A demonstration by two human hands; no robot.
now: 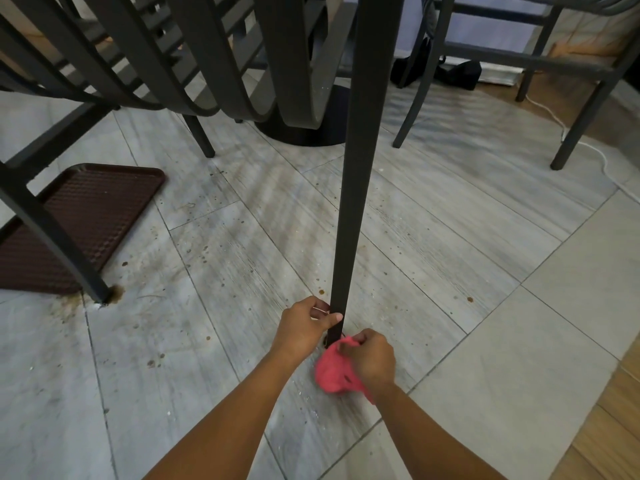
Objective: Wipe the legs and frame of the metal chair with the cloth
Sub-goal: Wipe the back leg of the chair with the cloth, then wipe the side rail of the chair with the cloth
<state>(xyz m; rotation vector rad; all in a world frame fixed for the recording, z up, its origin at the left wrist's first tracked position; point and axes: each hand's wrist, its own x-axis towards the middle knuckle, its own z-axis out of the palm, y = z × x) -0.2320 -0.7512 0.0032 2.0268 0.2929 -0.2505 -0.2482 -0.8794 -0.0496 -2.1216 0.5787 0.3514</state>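
I have the pink cloth [334, 370] bunched in my right hand [372, 358] at the foot of the chair leg [349, 209]; my left hand [304, 327] grips the leg just above. I'd wrap all 4 faces, then drag upward firmly.

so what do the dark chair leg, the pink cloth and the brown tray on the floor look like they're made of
Dark chair leg: probably painted metal, matte, flat and rigid. Pink cloth: soft fabric, bunched in the right hand. Brown tray: likely moulded plastic, with a textured surface.
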